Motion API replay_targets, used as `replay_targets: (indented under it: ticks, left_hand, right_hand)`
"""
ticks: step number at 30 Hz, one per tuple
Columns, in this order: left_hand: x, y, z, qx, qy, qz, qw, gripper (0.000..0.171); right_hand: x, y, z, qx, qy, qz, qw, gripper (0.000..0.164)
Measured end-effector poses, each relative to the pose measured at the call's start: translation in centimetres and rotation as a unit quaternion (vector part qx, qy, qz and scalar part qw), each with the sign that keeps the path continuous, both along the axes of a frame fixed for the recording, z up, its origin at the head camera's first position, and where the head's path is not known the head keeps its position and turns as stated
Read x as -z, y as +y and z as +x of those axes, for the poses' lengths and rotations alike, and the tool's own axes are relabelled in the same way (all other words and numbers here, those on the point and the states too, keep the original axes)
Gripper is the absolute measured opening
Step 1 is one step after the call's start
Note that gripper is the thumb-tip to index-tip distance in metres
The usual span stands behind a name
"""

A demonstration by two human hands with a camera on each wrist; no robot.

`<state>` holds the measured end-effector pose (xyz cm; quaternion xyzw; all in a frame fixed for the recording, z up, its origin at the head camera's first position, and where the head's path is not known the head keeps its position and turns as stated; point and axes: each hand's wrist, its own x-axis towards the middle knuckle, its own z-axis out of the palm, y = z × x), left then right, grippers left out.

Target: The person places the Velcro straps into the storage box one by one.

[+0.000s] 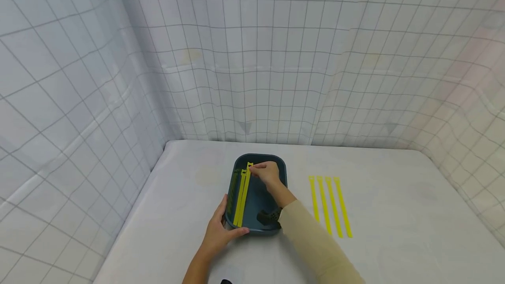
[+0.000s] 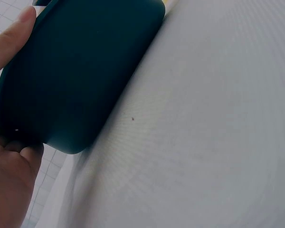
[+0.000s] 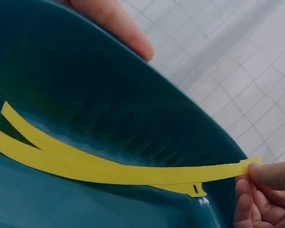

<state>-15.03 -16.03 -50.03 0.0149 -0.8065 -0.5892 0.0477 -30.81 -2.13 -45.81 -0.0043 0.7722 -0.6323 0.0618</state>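
At the left, the left hand (image 1: 218,229) grips the near left corner of a dark teal tray (image 1: 258,196), its thumb along the near side and its fingers against the left wall; some of those fingers are cut off at the edge of the left wrist view. The tray stands on the white surface (image 1: 177,196). Greenish zigzag marks on its left wall are hard to make out. Inside, toward the left, lies a yellow strap (image 1: 239,198), and just right of it a second strap (image 1: 246,187) runs from near to far, its far end between the thumb and fingers of the right hand (image 1: 266,172). This hand is nearly closed in a pinch, reaching over the tray from the near right with the wrist bent and the forearm slanting; its fingers partly cover the held end. A dark band (image 1: 268,217) shows by the wrist, its shape unclear. The beige sleeve (image 1: 315,244) hides part of the near right tray wall. Farther right, apart from the hand, four yellow straps (image 1: 333,203) lie side by side, the leftmost one's near end hidden by the sleeve.
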Motion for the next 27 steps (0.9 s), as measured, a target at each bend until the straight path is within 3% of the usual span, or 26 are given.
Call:
replay_targets:
  ticks: [15, 27]
  left_hand:
    - [0.1, 0.1, -0.1, 0.002, 0.006, 0.001, 1.0, 0.106]
    - [0.2, -0.1, -0.1, 0.012, 0.021, 0.014, 0.9996, 0.105]
  right_hand:
    - [1.0, -0.6, -1.0, 0.032, -0.036, 0.035, 0.998, 0.013]
    - [1.3, -0.4, -1.4, 0.028, -0.064, 0.044, 0.997, 0.012]
